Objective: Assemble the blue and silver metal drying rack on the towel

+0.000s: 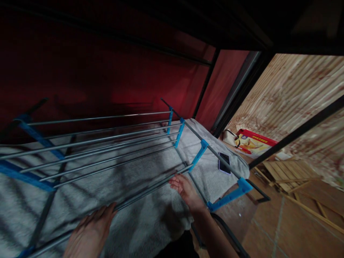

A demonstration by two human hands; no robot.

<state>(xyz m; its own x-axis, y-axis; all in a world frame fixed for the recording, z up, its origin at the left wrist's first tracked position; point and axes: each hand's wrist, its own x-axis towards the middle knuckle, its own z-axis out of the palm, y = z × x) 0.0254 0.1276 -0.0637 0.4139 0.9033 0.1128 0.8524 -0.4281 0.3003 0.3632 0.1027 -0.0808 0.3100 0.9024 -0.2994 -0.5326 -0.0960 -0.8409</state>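
A rack of grey metal rods and blue plastic brackets [199, 155] lies across a grey blanket [150, 215]. My left hand [91, 229] is closed over a front metal rod [145, 191], its knuckles upward and its fingertips hidden. Farther along, my right hand [184, 188] has its fingers curled against the same rod, close to the bracket at its right end. Several parallel rods span the frame behind both hands. Dark side tubes [195, 130] run through the brackets.
A phone [224, 163] rests on the blanket to the right. Beyond it are a red and yellow box [254, 143] and a slatted wooden piece [288, 173] by a corrugated wall [303, 104]. A dark metal post [242, 93] and overhead bars enclose the blanketed surface.
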